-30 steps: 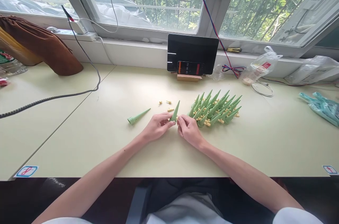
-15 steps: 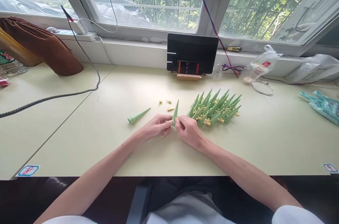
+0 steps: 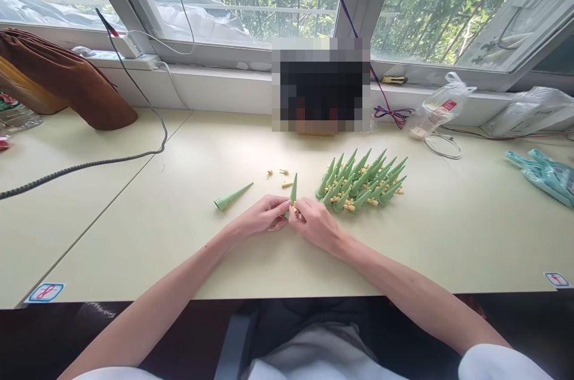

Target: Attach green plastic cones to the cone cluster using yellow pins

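Observation:
Between my hands a green plastic spike [image 3: 293,188] stands with its tip up. My left hand [image 3: 268,212] is closed on the spike's lower part from the left. My right hand [image 3: 314,219] pinches a small yellow plastic fitting [image 3: 295,210] against the spike's side; fingers partly cover both pieces. Beyond my left fingers lie a few loose yellow fittings [image 3: 284,172]. A single green spike [image 3: 233,196] rests on its side left of my hands. To the right stands a tight cluster of green spikes [image 3: 361,179] with yellow fittings on them.
A blurred dark screen [image 3: 320,90] stands at the back of the table [image 3: 251,272]. A black braided cable [image 3: 89,163] crosses the left side. Plastic bags [image 3: 442,108] and a coiled white cable [image 3: 443,146] lie at the back right, with wrapped teal tools [image 3: 545,176] at the far right.
My right hand has shifted slightly left, and the yellow fitting now shows at the spike's side. The held spike has moved a little left and is more upright.

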Demonstrator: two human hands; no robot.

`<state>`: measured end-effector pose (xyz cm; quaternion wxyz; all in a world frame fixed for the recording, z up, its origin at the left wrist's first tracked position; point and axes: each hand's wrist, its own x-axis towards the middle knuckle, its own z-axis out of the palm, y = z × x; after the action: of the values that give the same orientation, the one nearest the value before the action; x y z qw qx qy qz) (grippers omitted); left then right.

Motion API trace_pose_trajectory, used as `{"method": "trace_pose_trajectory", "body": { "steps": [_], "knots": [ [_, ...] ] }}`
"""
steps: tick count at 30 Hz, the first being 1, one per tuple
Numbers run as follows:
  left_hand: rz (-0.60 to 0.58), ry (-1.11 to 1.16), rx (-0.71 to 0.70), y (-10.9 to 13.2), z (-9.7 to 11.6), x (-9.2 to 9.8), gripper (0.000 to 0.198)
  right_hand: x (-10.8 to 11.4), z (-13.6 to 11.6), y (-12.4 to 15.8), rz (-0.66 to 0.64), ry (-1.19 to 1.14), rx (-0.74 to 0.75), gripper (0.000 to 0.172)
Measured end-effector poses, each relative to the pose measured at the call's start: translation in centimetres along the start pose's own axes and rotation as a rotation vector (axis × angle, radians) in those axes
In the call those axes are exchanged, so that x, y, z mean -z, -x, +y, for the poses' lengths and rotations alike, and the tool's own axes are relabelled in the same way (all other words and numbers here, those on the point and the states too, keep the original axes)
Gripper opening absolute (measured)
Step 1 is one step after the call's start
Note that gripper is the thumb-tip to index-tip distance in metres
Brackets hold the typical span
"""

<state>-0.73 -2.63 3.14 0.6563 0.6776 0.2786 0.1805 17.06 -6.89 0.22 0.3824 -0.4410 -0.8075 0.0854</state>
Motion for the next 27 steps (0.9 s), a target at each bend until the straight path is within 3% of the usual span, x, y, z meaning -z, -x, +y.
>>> {"method": "trace_pose_trajectory", "body": {
  "steps": [27],
  "knots": [
    [0.037, 0.113, 0.023, -0.05, 0.16, -0.37, 0.035, -0.02, -0.13, 0.03, 0.066, 0.031, -0.004, 0.031]
  ]
}}
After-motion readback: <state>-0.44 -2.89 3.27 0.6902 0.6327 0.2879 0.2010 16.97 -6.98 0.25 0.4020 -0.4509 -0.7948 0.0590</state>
